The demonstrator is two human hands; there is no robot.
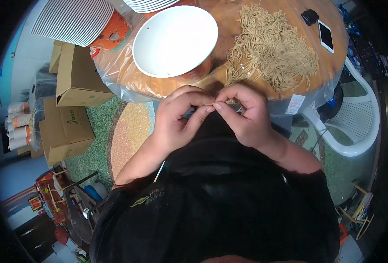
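Observation:
My left hand (178,114) and my right hand (246,113) meet in front of my body, just off the near edge of the table. Thumb and forefinger of each are pinched together, tip to tip. Whatever lies between the fingertips is too small to make out. Just beyond my right hand is a heap of thin tan cords (275,52), loosely tangled, with a few tiny white bits (242,66) on it. A large round paper tub (174,41), white inside, stands beyond my left hand. One small dark speck shows on its inner wall.
Clear plastic sheeting covers the round wooden table (148,85). Stacked paper tubs (73,22) rise at the far left. A phone (326,36) and a small black object (309,17) lie at the right. Cardboard boxes (82,79) stand left; a white plastic chair (356,127) stands right.

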